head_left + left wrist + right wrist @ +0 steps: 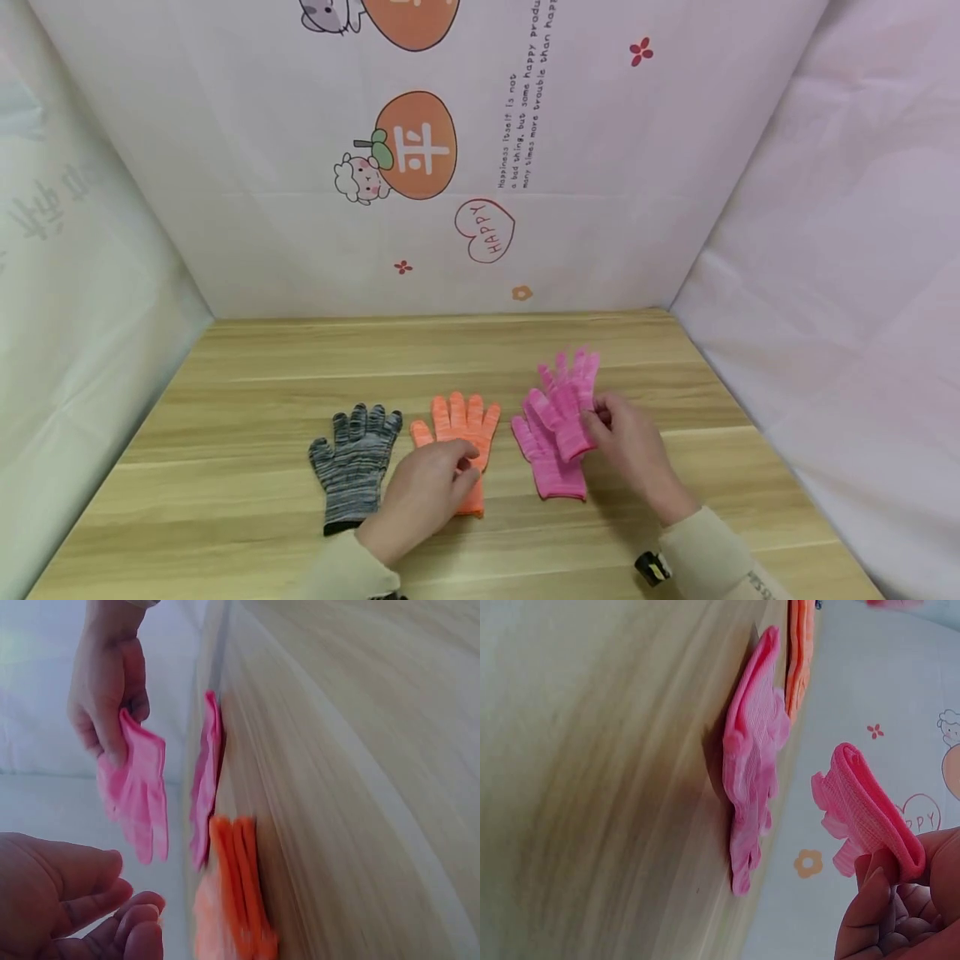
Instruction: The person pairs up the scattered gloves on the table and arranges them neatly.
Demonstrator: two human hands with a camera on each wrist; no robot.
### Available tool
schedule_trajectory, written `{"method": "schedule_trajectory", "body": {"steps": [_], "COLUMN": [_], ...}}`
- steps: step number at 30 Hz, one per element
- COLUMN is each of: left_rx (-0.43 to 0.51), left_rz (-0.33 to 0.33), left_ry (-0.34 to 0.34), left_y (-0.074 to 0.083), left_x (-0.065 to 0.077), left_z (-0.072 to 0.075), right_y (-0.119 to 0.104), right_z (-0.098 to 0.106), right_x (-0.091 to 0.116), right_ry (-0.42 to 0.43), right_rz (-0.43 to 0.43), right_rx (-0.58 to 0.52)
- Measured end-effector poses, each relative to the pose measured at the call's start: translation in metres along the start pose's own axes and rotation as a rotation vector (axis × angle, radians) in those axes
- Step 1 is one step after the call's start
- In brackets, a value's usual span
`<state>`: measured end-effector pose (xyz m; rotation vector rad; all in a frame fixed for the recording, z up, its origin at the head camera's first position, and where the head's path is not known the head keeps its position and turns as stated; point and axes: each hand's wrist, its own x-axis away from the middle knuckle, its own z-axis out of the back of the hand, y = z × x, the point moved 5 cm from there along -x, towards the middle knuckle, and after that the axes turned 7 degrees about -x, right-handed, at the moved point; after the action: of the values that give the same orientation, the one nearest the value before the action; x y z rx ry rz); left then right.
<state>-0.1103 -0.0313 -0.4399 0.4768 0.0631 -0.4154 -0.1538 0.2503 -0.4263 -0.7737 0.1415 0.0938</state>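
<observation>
My right hand point(633, 450) pinches a pink knit glove point(572, 421) by one side of its cuff. In the right wrist view this held glove point(862, 802) is lifted off the table, cuff opening showing. Below it a second pink glove point(561, 482) lies flat, partly hidden in the head view. My left hand point(423, 496) hovers over the orange gloves point(459, 421), covering part of them, its fingers loosely bent and holding nothing. Seen from the left wrist, the orange cuffs point(244, 892) look stacked in layers. A grey-and-black striped glove point(354, 475) lies left of my left hand.
The wood-grain table point(285, 358) is bordered by a white printed backdrop point(585, 233) behind and white fabric walls at the left and right point(840, 250). A small black object point(651, 568) sits at my right sleeve.
</observation>
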Motion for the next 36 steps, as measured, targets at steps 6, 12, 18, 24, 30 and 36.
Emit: {"method": "schedule_trajectory", "body": {"steps": [6,12,18,24,30,36], "left_rx": [0.322,0.447,0.512,0.578,0.591,0.546], "left_rz": [0.037,0.053,0.092,0.133,0.163,0.13], "left_ry": [-0.155,-0.208,-0.193,-0.186,-0.188,-0.167], "left_y": [0.016,0.031,0.037,0.04,0.039,0.04], "left_x": [-0.022,-0.041,-0.055,-0.06,-0.06,-0.058], "left_z": [-0.027,-0.048,-0.061,-0.066,-0.067,-0.065], "right_y": [-0.001,-0.003,-0.005,-0.004,0.0,0.003], "right_z": [-0.004,-0.005,-0.01,-0.014,-0.018,-0.023], "right_x": [0.005,0.01,0.013,0.018,0.02,0.022], "right_ry": [-0.006,0.016,0.002,-0.022,-0.032,-0.069], "right_rz": [-0.023,-0.005,-0.023,-0.058,-0.077,-0.078], "right_rx": [-0.018,-0.04,-0.078,-0.095,-0.068,-0.03]}}
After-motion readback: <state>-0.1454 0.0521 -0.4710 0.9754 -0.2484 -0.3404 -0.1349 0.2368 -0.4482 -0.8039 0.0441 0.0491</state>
